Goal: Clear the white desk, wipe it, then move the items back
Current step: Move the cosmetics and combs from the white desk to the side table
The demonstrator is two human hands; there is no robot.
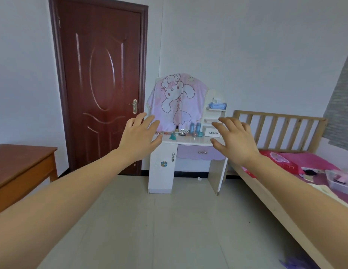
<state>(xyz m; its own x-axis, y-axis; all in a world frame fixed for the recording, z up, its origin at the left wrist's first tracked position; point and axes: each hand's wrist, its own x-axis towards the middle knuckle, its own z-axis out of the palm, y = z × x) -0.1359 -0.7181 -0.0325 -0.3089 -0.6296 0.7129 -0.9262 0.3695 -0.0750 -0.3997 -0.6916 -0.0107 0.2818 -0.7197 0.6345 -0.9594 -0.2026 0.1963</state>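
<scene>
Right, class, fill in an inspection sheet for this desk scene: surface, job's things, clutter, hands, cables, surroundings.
Surface: white desk, top not yet cleared.
Job's things: blue bottles and small items along the back of the top.
Clutter: pink cartoon cloth draped over the desk's upper part; wipes pack on side shelf.
Hands: left hand and right hand open, empty, raised in the air.
Cables: nothing seen.
Surroundings: brown door left, wooden bed right, brown table far left.

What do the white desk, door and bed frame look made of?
White desk: likely laminated board; glossy top shows reflections. Door: dark red-brown, moulded panels, slight sheen; wood or pressed steel, can't tell. Bed frame: bare pale wood, matt, slatted.
</scene>
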